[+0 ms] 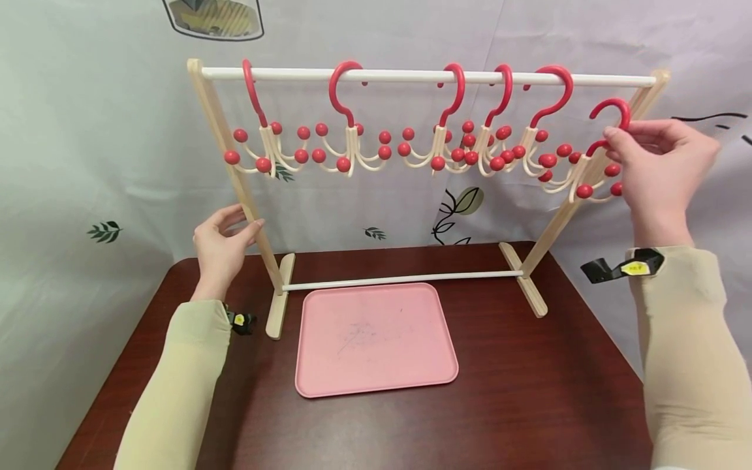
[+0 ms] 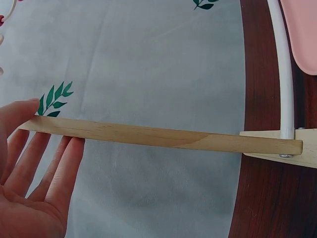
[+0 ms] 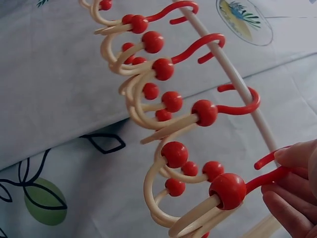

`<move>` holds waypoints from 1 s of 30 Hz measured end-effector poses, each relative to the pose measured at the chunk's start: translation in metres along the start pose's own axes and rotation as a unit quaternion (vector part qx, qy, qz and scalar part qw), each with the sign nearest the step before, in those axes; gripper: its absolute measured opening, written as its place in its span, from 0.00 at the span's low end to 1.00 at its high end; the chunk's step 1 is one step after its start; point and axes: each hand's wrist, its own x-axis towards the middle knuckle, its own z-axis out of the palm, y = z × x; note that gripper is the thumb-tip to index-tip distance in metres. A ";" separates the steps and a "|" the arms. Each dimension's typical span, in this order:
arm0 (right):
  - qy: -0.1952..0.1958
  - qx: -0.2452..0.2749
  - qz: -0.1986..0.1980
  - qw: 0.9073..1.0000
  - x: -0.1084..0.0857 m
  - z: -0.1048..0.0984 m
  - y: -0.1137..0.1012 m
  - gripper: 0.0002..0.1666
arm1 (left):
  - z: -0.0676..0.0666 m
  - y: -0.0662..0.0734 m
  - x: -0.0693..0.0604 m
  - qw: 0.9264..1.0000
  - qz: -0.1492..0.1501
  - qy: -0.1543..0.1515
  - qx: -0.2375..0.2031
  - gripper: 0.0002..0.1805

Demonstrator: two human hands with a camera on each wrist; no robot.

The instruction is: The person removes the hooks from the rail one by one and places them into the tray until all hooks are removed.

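My left hand grips the wooden post at the left end of a hanger rack, thumb on one side and fingers on the other. At the rack's right end, my right hand pinches the red hook of a multi-arm hanger. This hanger has cream curved arms tipped with red balls. In the head view its hook appears below the white rod, apart from it. Several similar hangers hang on the rod, among them one at far left and one beside it. Those toward the right crowd together.
A pink tray lies on the dark brown table, in front of the rack's lower white bar. Wooden feet support the rack. A pale patterned cloth hangs behind it.
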 end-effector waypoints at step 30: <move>-0.064 -0.008 0.054 0.996 -0.071 -0.004 0.109 0.18 | -0.001 -0.003 0.002 1.000 -0.002 -0.006 0.007 0.28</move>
